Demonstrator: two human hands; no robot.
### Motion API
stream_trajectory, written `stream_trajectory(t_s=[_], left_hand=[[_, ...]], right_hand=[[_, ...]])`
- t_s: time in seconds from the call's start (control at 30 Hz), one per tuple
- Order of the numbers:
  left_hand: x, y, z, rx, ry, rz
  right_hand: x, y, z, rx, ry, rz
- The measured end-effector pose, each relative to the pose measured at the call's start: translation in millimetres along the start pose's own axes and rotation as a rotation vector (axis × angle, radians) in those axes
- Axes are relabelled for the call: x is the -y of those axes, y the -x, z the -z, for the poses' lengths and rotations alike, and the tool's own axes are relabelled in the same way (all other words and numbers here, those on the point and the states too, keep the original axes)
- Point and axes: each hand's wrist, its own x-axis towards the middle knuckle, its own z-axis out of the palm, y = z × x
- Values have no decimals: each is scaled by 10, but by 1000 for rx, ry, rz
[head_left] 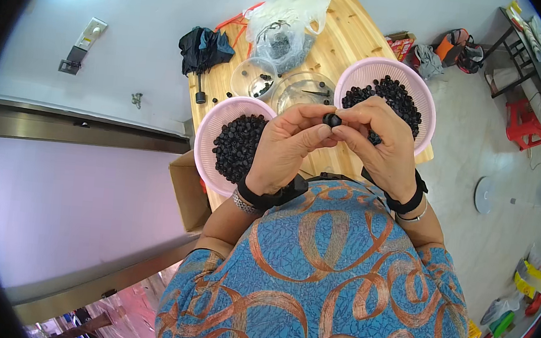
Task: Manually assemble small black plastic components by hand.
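Observation:
Between my fingertips sits a small round black cap [332,120], held up over the near part of the table. My left hand [294,134] pinches it from one side, my right hand [376,132] from the other. Under my left wrist stands a pink basket [203,139] heaped with small black parts [236,143]. A second pink basket [429,96], partly covered by my right hand, also holds many black parts [400,97]. Beyond my hands lie a clear round tub [236,79] with a few black pieces and a shallow clear dish [290,93] containing dark tweezers [316,93].
At the table's [354,22] far side lies a plastic bag [290,16] with dark contents. A folded black umbrella [205,50] rests at the left edge, above a cardboard box [189,191]. A red stool [524,123] and a fan [484,194] stand on the right.

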Motion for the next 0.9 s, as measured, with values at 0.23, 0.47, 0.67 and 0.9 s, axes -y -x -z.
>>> stream_trajectory(t_s=[0.23,0.47,0.67,0.9], left_hand=[[-28,-4,-52,2,28,27],[-23,-21,-88,0,70,34],[-11,-66,-138,16,73,6],[5,-80,-167,49,70,-26]], right_hand=[[-28,31,24,4,-146,-104],[-84,63,-6,-55,-731,-416],[-302,118,-41,-99,-1278,-571],[-373,109,-59,-8,-1549,-475]])
